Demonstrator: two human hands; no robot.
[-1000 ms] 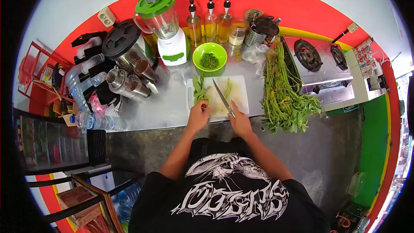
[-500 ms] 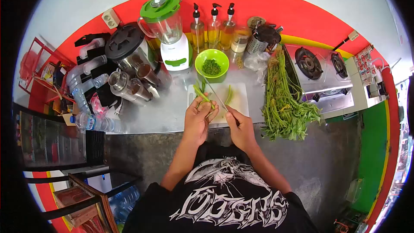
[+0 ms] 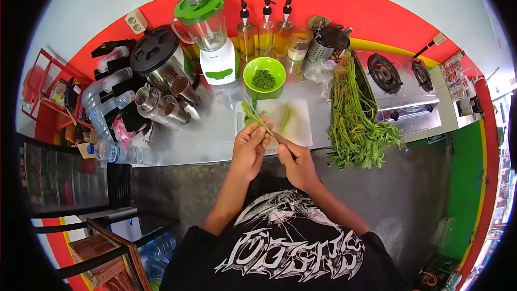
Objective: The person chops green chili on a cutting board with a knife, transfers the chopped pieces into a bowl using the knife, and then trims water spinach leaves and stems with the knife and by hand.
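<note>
My left hand (image 3: 251,145) pinches a green stem (image 3: 251,112) over the near edge of the white cutting board (image 3: 302,124). Close beside it, my right hand (image 3: 296,161) is closed round the knife, whose blade meets the stem near my left fingertips and is partly hidden. Another green stem (image 3: 286,116) lies on the board, and some leaves rest at its left side, partly behind my left hand. Just beyond the board stands a green bowl (image 3: 264,92) with chopped greens (image 3: 264,79) inside.
A large leafy bundle (image 3: 353,118) lies to the right, beside the gas stove (image 3: 401,91). Behind the bowl are pump bottles (image 3: 266,35) and a blender (image 3: 218,62). Metal cups (image 3: 156,102) and a water bottle (image 3: 121,153) stand or lie at the left.
My left hand has lifted a stem from the board and turned it up. My right hand has brought the knife leftward and down to that stem.
</note>
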